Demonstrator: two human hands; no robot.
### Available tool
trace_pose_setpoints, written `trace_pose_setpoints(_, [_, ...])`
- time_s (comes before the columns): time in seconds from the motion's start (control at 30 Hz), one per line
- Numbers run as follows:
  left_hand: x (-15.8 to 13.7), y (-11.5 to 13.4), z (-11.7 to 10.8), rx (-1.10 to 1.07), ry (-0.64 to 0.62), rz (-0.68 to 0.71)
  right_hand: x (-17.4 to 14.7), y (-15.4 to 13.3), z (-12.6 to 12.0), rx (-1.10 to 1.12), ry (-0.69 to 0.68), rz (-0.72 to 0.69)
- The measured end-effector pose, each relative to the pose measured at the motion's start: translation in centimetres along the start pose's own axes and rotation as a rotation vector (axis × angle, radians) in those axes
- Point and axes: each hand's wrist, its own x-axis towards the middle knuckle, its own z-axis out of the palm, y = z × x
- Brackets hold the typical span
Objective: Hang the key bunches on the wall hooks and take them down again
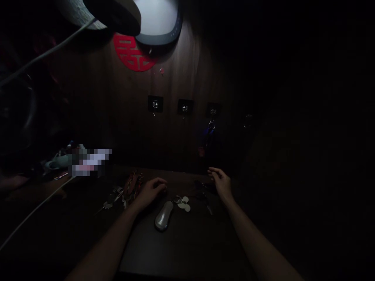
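Note:
My left hand (150, 192) rests over the dark surface with fingers loosely bent and thumb apart, holding nothing I can see. Just to its left lies a bundle of brown and patterned straps (132, 185) with several keys (113, 198) beside it. Below my left hand sits a shiny grey rounded device (164, 216), its kind unclear. Touching its upper right is a ring with several pale round tags (184, 203). My right hand (221, 182) hovers near the wall, fingers stretched, beside a dark thin object (203, 193) too dim to name.
Black adhesive hooks (155, 104) line the wooden wall; a dark item (209, 134) hangs from one. Above are a red paper cutout (133, 54) and caps (158, 19). At left, another person's hand (57, 190) is near a blurred lit screen (90, 162) and a white cable (38, 208).

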Motion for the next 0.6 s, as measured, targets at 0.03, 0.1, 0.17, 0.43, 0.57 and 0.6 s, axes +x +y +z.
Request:
trace_pose_setpoints(0.03, [0.0, 0.0, 0.0, 0.000, -0.001, -0.003, 0.1, 0.2, -0.3, -0.012, -0.004, 0.001])
trace_pose_setpoints(0.1, [0.0, 0.0, 0.1, 0.013, -0.002, -0.007, 0.2, 0.6, -0.8, -0.031, -0.011, -0.001])
trace_pose_setpoints(0.17, [0.0, 0.2, 0.1, 0.044, 0.000, -0.009, 0.0, 1.1, -1.2, -0.049, -0.022, 0.000])
trace_pose_setpoints(0.43, [-0.4, 1.1, 0.5, 0.200, -0.011, 0.063, -0.3, 1.5, -2.1, -0.315, -0.220, -0.090])
trace_pose_setpoints(0.57, [-1.0, 1.3, 1.2, 0.271, -0.125, 0.207, -0.2, 1.2, -1.9, -0.516, -0.433, -0.216])
trace_pose_setpoints(0.6, [-1.1, 1.3, 1.3, 0.300, -0.175, 0.251, -0.2, 1.1, -1.9, -0.559, -0.496, -0.241])
